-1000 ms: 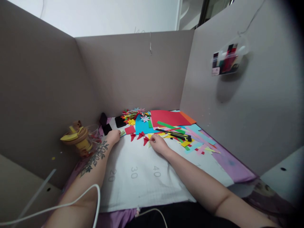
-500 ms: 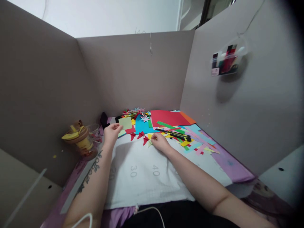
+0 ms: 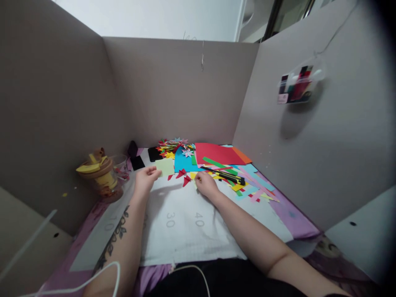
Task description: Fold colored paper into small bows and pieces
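My left hand (image 3: 146,180) pinches a pale green paper square (image 3: 165,167) by its left edge, held up a little above the white mat (image 3: 182,243). My right hand (image 3: 206,184) is closed at the mat, its fingertips at a small yellow folded paper piece (image 3: 193,175). Whatever is between those fingers is hidden. Left of it lie small red folded paper pieces (image 3: 186,180). A black and yellow utility knife (image 3: 227,176) rests just beyond my right hand, among coloured paper strips (image 3: 253,194).
At the back sit a pile of folded paper stars (image 3: 173,145), red paper sheets (image 3: 216,153) and a blue sheet (image 3: 184,163). A phone-like black object (image 3: 154,154) lies behind my left hand. A brown and yellow cup (image 3: 107,181) stands at left. Grey panels (image 3: 182,90) enclose the table.
My left hand has lowered the green square slightly towards the mat. My right hand stays closed near the yellow and red pieces. The view has shifted slightly.
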The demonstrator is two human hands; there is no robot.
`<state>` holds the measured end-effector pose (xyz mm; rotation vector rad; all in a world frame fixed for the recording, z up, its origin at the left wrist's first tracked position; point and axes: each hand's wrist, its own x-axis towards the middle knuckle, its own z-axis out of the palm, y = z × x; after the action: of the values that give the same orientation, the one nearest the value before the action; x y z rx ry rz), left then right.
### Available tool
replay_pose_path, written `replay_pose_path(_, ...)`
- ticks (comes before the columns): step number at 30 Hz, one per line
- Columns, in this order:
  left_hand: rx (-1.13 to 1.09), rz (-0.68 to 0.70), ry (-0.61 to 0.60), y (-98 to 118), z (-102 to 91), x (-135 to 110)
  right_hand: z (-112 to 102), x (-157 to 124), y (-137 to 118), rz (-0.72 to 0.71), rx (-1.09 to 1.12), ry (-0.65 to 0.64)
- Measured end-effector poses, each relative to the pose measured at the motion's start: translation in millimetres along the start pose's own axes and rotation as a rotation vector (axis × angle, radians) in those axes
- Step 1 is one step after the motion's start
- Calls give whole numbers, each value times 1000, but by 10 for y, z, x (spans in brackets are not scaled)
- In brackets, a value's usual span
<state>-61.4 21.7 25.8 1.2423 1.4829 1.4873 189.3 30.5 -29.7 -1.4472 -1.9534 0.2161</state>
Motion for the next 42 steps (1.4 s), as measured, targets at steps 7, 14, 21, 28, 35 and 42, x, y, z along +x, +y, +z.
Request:
replay_pose_path(7,20,15,-144,32,176,-140,10,168,157,-40,12,276)
replay_pose_path(14,116,44,-223,-53,266,-157,9,93,-51,-119,123,252)
replay_pose_path(21,186,123,-297,-38,303,-222,-18,-180,-419,-326,33,176)
replay_pose_path(28,192,179,-376,-54,429,-308,76,-202,-488,-358,-52,97)
replay_pose_path(35,78,108,-519,45,447,-388,95,-191,-416,-285,126,96)
replay_pose_path(42,75,167,-562,50,457,-391,130,-214,-423,-232,493,120)
